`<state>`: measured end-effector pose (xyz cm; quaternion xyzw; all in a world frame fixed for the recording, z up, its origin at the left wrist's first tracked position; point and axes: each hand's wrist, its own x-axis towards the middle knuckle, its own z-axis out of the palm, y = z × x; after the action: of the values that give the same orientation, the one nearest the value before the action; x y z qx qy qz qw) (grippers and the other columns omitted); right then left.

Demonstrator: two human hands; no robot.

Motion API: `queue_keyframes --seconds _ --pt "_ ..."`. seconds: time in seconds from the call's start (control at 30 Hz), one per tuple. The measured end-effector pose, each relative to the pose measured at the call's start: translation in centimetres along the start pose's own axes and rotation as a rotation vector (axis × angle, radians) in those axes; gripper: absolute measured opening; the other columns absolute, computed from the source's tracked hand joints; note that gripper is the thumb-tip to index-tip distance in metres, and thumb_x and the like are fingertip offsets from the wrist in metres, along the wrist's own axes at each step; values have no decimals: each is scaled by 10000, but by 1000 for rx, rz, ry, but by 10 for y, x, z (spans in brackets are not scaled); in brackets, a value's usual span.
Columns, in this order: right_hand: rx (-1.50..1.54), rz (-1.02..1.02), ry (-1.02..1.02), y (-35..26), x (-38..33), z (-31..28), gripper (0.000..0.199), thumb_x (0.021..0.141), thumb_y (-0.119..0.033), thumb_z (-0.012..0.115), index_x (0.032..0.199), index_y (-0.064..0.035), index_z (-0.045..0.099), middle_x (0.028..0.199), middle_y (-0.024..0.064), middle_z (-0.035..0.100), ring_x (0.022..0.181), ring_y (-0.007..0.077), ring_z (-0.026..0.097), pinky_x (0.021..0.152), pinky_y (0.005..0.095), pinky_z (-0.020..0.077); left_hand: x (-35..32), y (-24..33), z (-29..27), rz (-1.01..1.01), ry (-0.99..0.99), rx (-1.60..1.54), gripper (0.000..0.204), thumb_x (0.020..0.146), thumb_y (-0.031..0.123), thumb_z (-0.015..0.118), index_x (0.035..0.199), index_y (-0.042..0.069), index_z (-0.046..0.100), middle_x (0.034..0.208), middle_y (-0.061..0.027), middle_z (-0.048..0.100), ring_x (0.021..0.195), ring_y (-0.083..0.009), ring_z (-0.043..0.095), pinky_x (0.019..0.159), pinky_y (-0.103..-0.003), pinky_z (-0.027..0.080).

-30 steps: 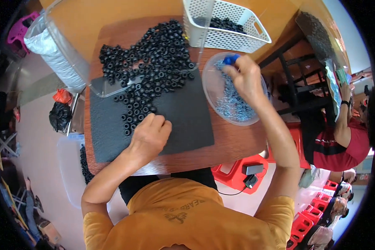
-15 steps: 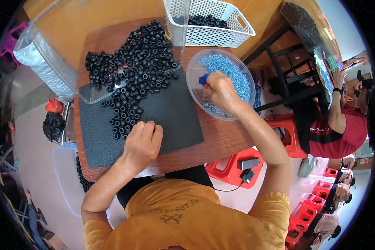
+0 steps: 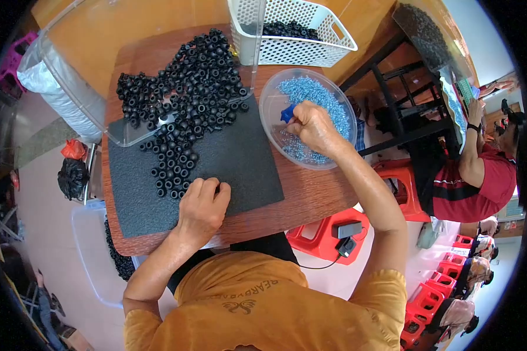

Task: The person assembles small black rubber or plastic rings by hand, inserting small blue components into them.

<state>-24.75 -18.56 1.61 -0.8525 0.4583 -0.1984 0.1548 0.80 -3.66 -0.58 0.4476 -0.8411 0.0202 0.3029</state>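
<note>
My right hand (image 3: 315, 127) is over a round clear tub (image 3: 267, 111), its fingers closed on a dark blue star-shaped knob (image 3: 287, 113). Small shiny light-blue pieces (image 3: 316, 93) are heaped along the far and right side of that tub. On the dark grey mat (image 3: 249, 158), my left hand (image 3: 204, 206) rests near the front edge with curled fingers. Whatever it may hold is hidden beneath it. Just beyond that hand, small black ring-like rubbery parts (image 3: 175, 161) spread in a pile reaching back across the table.
A clear plastic bin (image 3: 70, 76) lies tipped behind the pile. At the back stands a white perforated basket (image 3: 310, 55) of black parts. A red stool (image 3: 316, 237) carrying a black box-shaped device is beside me. To the right, a person (image 3: 468, 187) sits at another table.
My left hand has drawn slightly back toward me and to the right, away from the nearest black parts. The right hand stays over the tub, tilting the blue knob a little.
</note>
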Motion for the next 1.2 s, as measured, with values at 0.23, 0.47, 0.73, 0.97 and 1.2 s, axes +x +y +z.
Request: queue_keyframes --seconds 0.23,0.47,0.73,0.97,1.2 --pt "-140 -92 -48 1 4 8 149 617 14 662 635 6 513 687 150 566 764 333 540 653 435 455 0 1 3 -29 66 -23 216 646 9 569 860 -15 587 805 -106 510 666 -218 483 590 -296 421" --pt "-204 -171 88 -1 4 13 221 623 -13 715 597 2 495 640 124 534 677 290 509 602 396 437 -2 1 5 -65 109 -49 238 636 -10 569 870 -31 600 801 -108 518 664 -223 486 589 -298 417" --pt "-274 -174 201 2 6 15 207 630 -15 712 618 0 506 628 122 528 660 287 510 591 390 437 -4 0 7 -72 132 -81 243 639 -17 560 878 -38 598 816 -113 523 670 -227 488 598 -304 416" --pt "-106 -203 34 -6 0 17 174 602 30 669 660 2 507 701 144 545 729 331 515 638 422 434 -5 0 7 -83 137 -85 234 647 -18 602 881 -23 598 812 -119 536 661 -242 498 573 -318 418" --pt "-124 -192 170 -7 2 22 119 627 32 615 679 7 512 694 172 529 709 356 512 610 444 425 -8 -3 10 -80 173 -100 243 635 -14 655 873 -3 608 798 -114 552 651 -251 515 542 -326 422"
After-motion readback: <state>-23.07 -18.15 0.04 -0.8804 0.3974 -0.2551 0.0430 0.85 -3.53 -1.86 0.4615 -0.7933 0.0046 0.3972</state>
